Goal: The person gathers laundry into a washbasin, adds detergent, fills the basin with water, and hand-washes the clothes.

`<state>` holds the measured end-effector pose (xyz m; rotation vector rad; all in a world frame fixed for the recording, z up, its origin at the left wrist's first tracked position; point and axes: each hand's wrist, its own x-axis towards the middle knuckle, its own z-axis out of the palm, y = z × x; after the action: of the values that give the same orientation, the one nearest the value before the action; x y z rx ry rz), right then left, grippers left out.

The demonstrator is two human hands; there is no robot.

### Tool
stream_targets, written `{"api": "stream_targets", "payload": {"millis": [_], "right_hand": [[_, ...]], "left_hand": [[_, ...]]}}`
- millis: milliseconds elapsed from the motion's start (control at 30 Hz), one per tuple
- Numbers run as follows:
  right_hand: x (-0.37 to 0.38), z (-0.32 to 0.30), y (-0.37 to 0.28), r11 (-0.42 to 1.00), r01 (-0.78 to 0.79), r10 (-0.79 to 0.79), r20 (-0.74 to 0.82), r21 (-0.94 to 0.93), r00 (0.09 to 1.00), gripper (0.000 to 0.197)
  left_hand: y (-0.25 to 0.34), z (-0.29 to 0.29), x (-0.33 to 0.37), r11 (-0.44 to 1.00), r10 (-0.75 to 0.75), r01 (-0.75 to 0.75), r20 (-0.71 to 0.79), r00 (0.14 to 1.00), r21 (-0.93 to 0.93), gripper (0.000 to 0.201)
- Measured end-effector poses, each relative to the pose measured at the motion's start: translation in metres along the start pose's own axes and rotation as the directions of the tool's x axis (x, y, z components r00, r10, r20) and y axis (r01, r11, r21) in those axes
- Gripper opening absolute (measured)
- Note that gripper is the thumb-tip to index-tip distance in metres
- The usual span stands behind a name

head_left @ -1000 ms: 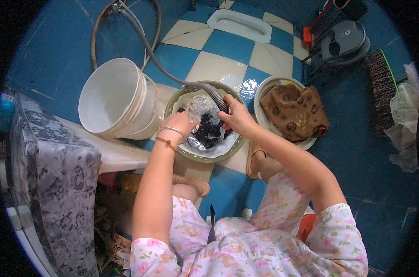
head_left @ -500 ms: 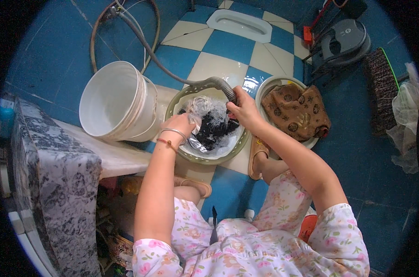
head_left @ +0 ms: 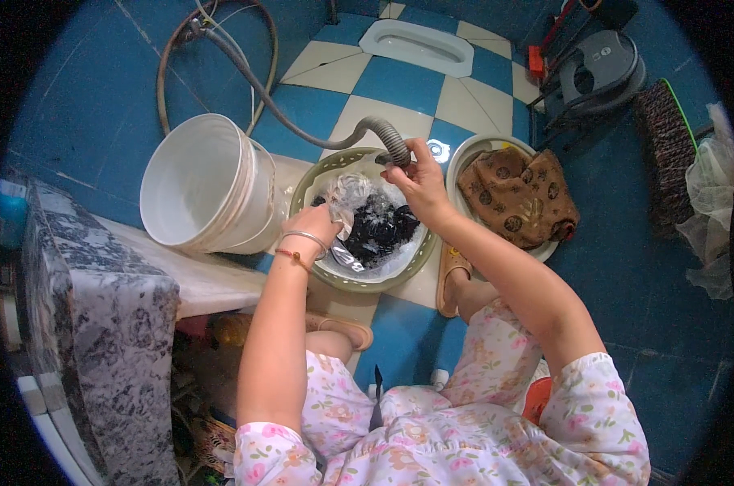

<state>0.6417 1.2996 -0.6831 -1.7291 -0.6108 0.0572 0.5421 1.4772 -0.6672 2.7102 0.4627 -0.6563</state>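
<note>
A basin (head_left: 312,279) with a green perforated rim stands on the floor before me, holding a wet black garment (head_left: 379,235) with white print, amid suds and water. At its left side, my left hand (head_left: 317,224) is closed on a pale wet cloth (head_left: 346,222); the fingertips are partly hidden. My right hand (head_left: 420,188) grips the end of a grey corrugated hose (head_left: 393,144) above the basin's far right rim. Whether water runs from the hose is unclear.
A white bucket (head_left: 193,182) stands left of the basin, beside a marbled counter (head_left: 124,324). To the right, a brown patterned cloth (head_left: 516,194) lies in a pale basin (head_left: 464,158). Beyond are a squat toilet (head_left: 419,47), a folded grey stool (head_left: 597,73) and a brush head (head_left: 666,154).
My right hand has lifted the hose end a little up and left, and the hose bends higher. The left hand has shifted slightly left, still at the cloth.
</note>
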Motion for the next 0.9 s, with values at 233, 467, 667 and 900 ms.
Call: {"api": "stream_targets", "payload": {"millis": [233, 467, 667, 900], "right_hand": [[0.0, 0.004, 0.0, 0.999, -0.018, 0.017, 0.009, 0.034, 1.0, 0.025], [-0.003, 0.005, -0.003, 0.998, -0.055, 0.055, 0.007, 0.016, 0.998, 0.027], [-0.004, 0.005, -0.005, 0.993, -0.089, 0.09, -0.002, 0.078, 0.996, 0.029], [-0.005, 0.006, -0.006, 0.995, -0.084, 0.084, -0.007, 0.048, 0.996, 0.028]], "left_hand": [[-0.002, 0.001, 0.001, 1.0, -0.015, 0.015, 0.019, 1.0, 0.012, 0.04], [-0.001, -0.006, -0.002, 0.999, 0.006, -0.004, 0.058, 0.998, -0.043, 0.052], [-0.001, -0.004, -0.002, 0.999, 0.004, -0.001, 0.052, 0.999, -0.054, 0.053], [-0.003, 0.002, 0.001, 1.0, 0.002, -0.002, 0.006, 1.0, 0.014, 0.041]]}}
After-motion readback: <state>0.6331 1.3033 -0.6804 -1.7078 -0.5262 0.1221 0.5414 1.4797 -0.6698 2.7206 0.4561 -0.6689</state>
